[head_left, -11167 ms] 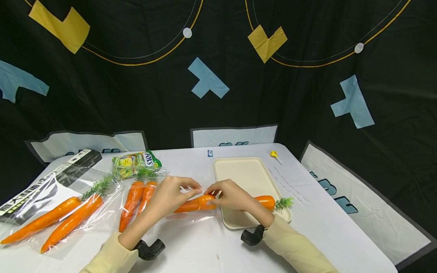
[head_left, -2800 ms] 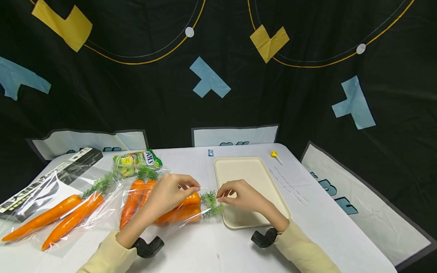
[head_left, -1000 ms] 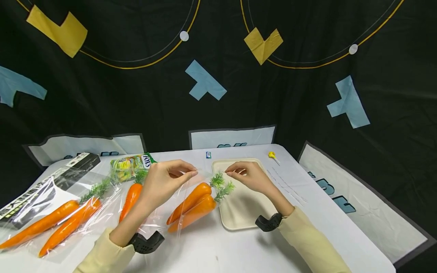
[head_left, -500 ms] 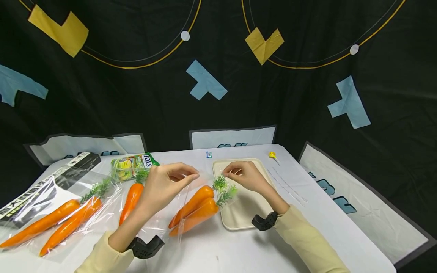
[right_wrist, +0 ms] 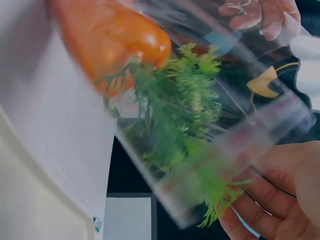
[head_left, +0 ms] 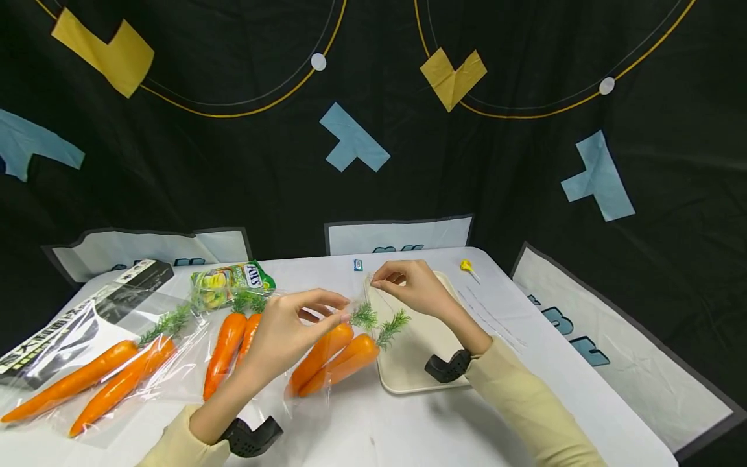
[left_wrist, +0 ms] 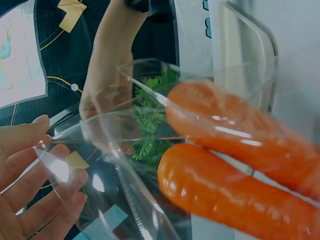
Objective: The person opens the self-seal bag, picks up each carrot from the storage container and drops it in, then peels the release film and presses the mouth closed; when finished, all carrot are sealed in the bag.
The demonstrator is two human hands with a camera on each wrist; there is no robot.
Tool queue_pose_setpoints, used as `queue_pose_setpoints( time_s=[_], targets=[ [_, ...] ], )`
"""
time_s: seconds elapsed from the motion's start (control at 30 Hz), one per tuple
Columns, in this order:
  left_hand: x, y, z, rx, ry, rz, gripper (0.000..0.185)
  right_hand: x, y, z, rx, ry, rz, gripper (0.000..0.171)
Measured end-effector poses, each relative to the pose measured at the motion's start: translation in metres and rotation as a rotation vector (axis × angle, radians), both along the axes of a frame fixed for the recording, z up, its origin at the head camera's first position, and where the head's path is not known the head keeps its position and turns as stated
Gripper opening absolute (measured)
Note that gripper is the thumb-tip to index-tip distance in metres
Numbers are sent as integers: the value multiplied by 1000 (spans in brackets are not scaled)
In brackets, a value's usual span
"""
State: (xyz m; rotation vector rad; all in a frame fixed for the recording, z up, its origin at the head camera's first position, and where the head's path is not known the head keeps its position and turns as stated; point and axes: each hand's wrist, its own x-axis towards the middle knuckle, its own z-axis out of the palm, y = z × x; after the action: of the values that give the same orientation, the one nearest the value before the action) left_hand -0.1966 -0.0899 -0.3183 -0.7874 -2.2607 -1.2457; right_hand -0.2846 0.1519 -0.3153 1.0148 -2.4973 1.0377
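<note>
A clear plastic bag (head_left: 315, 403) with two orange carrots (head_left: 353, 358) in it hangs tilted above the table. My left hand (head_left: 294, 331) pinches the bag's rim between thumb and index finger; in the left wrist view the other fingers (left_wrist: 50, 217) spread loosely. My right hand (head_left: 415, 287), bent over the tray, has its fingertips together at the far side of the bag's mouth. In the right wrist view its thumb meets the blurred flap (right_wrist: 245, 142), and green carrot tops (right_wrist: 185, 107) stick out towards that end.
A cream tray (head_left: 403, 384) lies under my right hand. On the left are bagged carrots (head_left: 224, 353), a green snack bag (head_left: 227, 282) and a black-and-white package (head_left: 140, 282). A yellow-handled pin (head_left: 467, 265) and thin clear strips (head_left: 490, 318) lie to the right.
Two carrots are now inside the bag, which has been lifted off the table. In the last half second my right hand rose and moved slightly left, while my left hand dropped slightly.
</note>
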Motion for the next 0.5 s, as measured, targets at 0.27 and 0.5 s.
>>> queue_pose_setpoints(
  time_s=[0.27, 0.5],
  targets=[
    [0, -2, -1, -17, 36, 35, 24, 3, -5, 9, -38, -4, 39, 6],
    [-6, -9, 9, -20, 53, 81, 21, 5, -8, 17, -57, 1, 60, 8]
  ],
)
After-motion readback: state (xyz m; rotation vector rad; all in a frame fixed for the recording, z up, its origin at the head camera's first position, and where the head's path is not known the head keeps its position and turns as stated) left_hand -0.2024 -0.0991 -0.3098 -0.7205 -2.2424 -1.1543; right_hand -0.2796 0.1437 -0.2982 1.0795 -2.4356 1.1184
